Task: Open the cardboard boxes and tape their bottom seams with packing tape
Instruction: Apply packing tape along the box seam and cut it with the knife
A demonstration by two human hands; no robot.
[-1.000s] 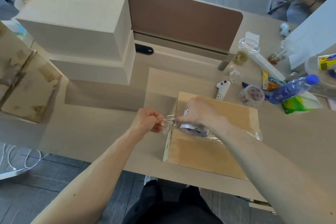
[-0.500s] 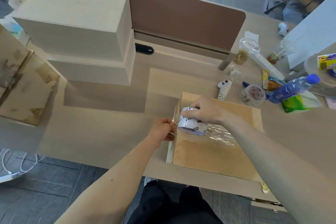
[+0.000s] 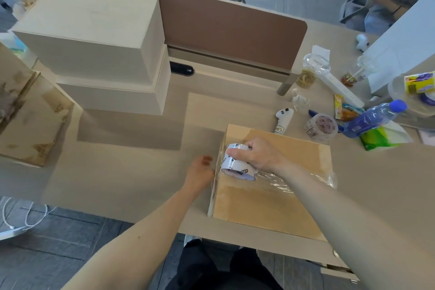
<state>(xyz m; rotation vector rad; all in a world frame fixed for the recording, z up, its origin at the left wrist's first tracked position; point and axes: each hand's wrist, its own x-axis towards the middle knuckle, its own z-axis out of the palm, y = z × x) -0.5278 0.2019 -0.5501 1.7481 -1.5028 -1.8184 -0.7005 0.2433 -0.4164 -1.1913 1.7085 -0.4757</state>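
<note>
The left hand (image 3: 200, 173), no longer stretching tape off the roll (image 3: 235, 165), presses the box's (image 3: 266, 205) side.

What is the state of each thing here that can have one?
cardboard box: flaps closed, clear tape across its top face
tape roll: near the box's left edge, gripped by right hand
left hand: against the box's left wall, fingers blurred
blue bottle: lying on its side, capped
plastic cup: upright, lid on

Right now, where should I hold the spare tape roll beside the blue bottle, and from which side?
Probably from above: the spare tape roll seems to lie flat, hole up. Thumb in the core, fingers on the outer wall away from the blue bottle, which sits close.
</note>
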